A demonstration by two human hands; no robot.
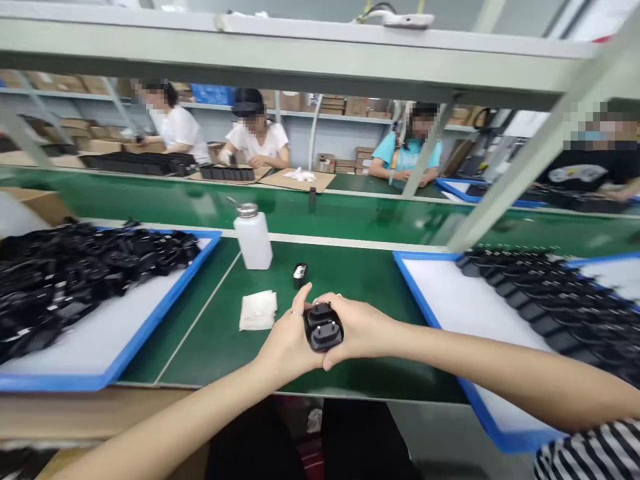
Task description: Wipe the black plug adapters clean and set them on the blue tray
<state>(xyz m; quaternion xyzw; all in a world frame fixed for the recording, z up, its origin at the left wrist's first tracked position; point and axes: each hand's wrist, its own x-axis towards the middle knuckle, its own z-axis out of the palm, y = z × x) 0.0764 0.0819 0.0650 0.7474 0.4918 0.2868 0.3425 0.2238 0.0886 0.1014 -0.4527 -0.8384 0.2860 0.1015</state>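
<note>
Left hand (pixel 287 337), right hand (pixel 363 328): pinching plug (pixel 325 331) between them, prongs up | plug: above tabletop (pixel 367 267), toward front edge | bottle (pixel 254 241): near back edge | cloth (pixel 258 311): left of plug | small part (pixel 300 275): between plug and back edge

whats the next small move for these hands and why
Perhaps set the black pronged piece in the tray on the right: the left hand and right hand both hold it, and black pieces lie there in rows beside bare white surface.
</note>
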